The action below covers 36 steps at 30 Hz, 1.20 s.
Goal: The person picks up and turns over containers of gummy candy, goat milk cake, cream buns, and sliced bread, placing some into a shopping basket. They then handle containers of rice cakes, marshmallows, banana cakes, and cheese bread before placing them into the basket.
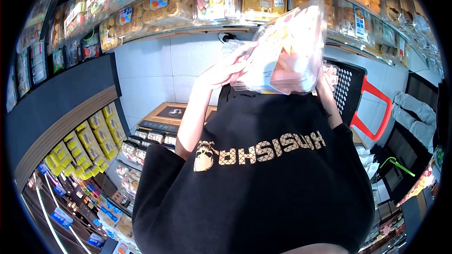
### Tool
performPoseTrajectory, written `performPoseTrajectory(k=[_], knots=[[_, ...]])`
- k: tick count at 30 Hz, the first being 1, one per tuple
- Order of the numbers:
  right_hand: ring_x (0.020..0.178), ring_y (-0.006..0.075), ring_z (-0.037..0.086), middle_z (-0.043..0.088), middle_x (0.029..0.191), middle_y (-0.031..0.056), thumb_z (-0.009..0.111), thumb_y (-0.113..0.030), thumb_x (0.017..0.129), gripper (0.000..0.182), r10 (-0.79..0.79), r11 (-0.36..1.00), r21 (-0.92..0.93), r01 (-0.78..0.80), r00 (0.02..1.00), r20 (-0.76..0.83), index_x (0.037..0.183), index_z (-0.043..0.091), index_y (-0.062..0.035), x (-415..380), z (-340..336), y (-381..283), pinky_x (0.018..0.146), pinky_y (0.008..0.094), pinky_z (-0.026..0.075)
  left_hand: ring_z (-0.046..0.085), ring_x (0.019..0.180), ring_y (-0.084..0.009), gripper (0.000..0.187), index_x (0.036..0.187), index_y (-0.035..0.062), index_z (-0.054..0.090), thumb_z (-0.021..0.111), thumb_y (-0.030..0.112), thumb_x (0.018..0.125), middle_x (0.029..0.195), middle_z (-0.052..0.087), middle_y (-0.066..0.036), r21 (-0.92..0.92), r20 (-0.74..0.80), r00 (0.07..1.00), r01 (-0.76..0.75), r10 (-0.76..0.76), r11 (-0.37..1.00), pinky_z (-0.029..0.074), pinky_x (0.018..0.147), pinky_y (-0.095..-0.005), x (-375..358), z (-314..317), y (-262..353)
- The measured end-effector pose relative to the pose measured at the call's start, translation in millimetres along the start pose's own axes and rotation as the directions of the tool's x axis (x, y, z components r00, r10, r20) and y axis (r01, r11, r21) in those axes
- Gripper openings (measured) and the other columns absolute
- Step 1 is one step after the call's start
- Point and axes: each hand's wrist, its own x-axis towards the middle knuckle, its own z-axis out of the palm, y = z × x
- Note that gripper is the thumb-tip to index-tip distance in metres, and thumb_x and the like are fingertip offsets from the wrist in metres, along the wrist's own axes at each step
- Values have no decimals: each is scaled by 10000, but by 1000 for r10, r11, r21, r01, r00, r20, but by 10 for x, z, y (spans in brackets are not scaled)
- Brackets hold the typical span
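A clear plastic food box (287, 51) with pale, pinkish and yellow contents is held up tilted in front of my chest; glare washes out much of its label. My left hand (230, 68) grips its left side, fingers bent against the plastic. At the lower right side, my right hand (324, 84) holds the box too, its fingers mostly hidden by it. Beside my right arm is a black shopping basket (347, 89) with a red handle (383, 113). Part of a pink-and-white package (331, 74) shows in the basket.
Ahead, shelves carry rows of packaged pastries (167, 7), including a box with a brown sponge cake (264, 1). Yellow packets (87, 138) hang at the left. A wooden-topped display stand (162, 113) is near my left elbow. Pale floor tiles (146, 63) lie below the shelves.
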Motion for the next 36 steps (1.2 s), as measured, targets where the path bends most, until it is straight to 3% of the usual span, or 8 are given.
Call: performPoseTrajectory(k=[4, 6, 13, 21, 25, 29, 32, 36], knots=[[1072, 194, 467, 508, 1128, 123, 296, -302, 941, 394, 389, 768, 514, -383, 916, 102, 1171, 430, -12, 44, 272, -46, 910, 322, 369, 444, 890, -84, 461, 1300, 99, 340, 509, 160, 876, 1157, 445, -45, 159, -245, 965, -60, 98, 985, 425, 727, -210, -52, -239, -47], [1005, 209, 527, 551, 1068, 107, 252, -412, 936, 445, 343, 663, 567, -488, 872, 350, 1189, 408, -80, 178, 371, -51, 841, 375, 423, 446, 1086, -133, 420, 1280, 100, 367, 494, 154, 883, 1269, 404, -58, 171, -334, 941, 14, 45, 985, 422, 829, -242, -93, -539, -57], [750, 116, 565, 584, 914, 62, 288, -580, 872, 565, 485, 690, 341, -638, 758, 436, 1039, 482, -76, 768, 811, 145, 663, 276, 432, 453, 822, -90, 238, 1148, 110, 445, 432, 161, 917, 986, 473, -16, 457, -477, 843, -2, 247, 889, 415, 660, -231, 25, -1286, 90], [782, 158, 608, 608, 913, 111, 448, -193, 890, 228, 506, 705, 414, -576, 817, 276, 981, 516, 5, 1658, 1182, 368, 734, 240, 510, 462, 897, -122, 385, 1161, 64, 362, 550, 179, 846, 1052, 474, -52, 711, -453, 716, -70, 531, 700, 418, 740, -276, 500, -1823, 652], [764, 158, 604, 608, 897, 116, 436, -72, 864, 173, 593, 521, 574, -632, 752, 290, 974, 532, 20, 2006, 1444, 918, 702, 237, 506, 494, 869, -128, 407, 1127, 86, 413, 610, 234, 803, 1011, 526, -52, 111, -854, 455, -312, 251, 943, 419, 752, -306, 714, -2096, 509], [697, 129, 546, 574, 850, 78, 453, -47, 842, 160, 545, 640, 590, -492, 832, 102, 982, 493, 20, 1970, 1802, 921, 595, 231, 482, 519, 860, -143, 282, 1032, 75, 467, 586, 211, 815, 927, 528, -51, -283, -784, 608, -177, -121, 943, 453, 665, -268, 736, -2544, 87], [658, 111, 522, 549, 824, 61, 490, -92, 832, 115, 708, 654, 414, -633, 705, -39, 916, 470, -16, 1942, 1893, 995, 568, 224, 476, 541, 880, -173, 207, 1001, 38, 475, 539, 174, 858, 980, 532, -82, -428, -722, 637, -104, -271, 898, 493, 743, -303, 778, -2596, -98], [662, 106, 538, 565, 801, 55, 501, -158, 816, 140, 733, 679, 154, -718, 655, -183, 878, 487, -34, 1974, 1988, 1036, 569, 229, 475, 548, 923, -198, 305, 1114, 44, 364, 497, 203, 890, 1018, 533, -103, -368, -705, 674, -78, -223, 927, 493, 779, -333, 752, -2545, -14]])
